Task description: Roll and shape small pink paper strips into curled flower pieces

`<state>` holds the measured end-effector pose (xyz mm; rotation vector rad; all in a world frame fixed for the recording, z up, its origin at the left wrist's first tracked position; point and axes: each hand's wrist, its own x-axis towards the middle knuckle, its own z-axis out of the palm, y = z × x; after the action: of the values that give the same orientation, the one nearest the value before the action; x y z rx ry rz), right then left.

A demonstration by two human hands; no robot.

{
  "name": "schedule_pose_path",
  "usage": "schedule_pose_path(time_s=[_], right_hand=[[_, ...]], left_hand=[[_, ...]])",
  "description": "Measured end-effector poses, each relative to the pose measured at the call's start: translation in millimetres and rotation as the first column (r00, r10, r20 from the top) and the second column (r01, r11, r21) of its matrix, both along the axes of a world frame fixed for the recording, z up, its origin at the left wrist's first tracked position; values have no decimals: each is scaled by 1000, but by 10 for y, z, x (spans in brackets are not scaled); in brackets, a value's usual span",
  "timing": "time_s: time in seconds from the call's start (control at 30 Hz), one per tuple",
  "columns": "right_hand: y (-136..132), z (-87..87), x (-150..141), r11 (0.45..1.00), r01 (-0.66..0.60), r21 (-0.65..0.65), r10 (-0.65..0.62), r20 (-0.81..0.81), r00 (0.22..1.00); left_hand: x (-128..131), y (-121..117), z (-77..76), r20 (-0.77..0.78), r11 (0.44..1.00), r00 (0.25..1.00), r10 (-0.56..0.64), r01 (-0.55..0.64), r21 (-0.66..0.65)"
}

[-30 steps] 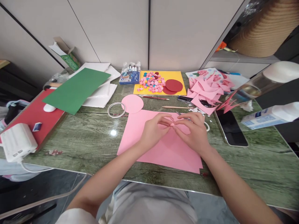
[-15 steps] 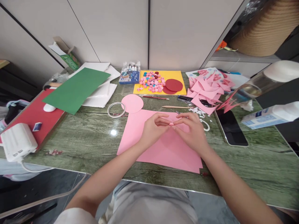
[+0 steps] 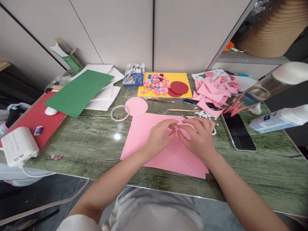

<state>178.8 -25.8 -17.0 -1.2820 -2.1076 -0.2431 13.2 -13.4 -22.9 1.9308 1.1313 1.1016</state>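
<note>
Both hands meet over a pink paper sheet [image 3: 166, 157] on the table. Between their fingertips is a small pink paper piece [image 3: 177, 127], mostly covered by the fingers. My left hand [image 3: 160, 134] pinches it from the left, thumb and forefinger closed. My right hand [image 3: 199, 134] touches it from the right with bent thumb and forefinger. A pink paper circle [image 3: 136, 106] lies at the sheet's far left corner, beside a roll of tape [image 3: 119, 113]. Scissors seem to lie partly beneath my right hand; one white handle loop [image 3: 214, 132] shows.
Small pink, blue and yellow paper balls [image 3: 156, 85] and dark red circles [image 3: 179, 87] lie on yellow paper [image 3: 186, 77]. Pink scraps [image 3: 214, 93] are heaped behind a phone [image 3: 238, 131]. A white bottle [image 3: 279, 118] stands right; green paper [image 3: 79, 91] and a power bank [image 3: 19, 146] are left.
My fingers have shifted around the small pink piece. The right hand's fingers are lifted and spread a little more, and the left hand has turned slightly.
</note>
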Motion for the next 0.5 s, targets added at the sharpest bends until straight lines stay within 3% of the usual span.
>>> schedule_pose_path(time_s=[0.13,0.3,0.5], right_hand=[[-4,79,19,997,-8,-73,-6,-194,981],[-6,143,-11,981,-62,-185,-13,-381,924],[9,77,-26,963,-83,-256,-50,-474,879]], left_hand=[[8,-9,63,261,990,965,-15,50,-128],[49,-31,74,492,967,870,3,123,-222],[63,-39,46,585,935,807,78,145,-324]])
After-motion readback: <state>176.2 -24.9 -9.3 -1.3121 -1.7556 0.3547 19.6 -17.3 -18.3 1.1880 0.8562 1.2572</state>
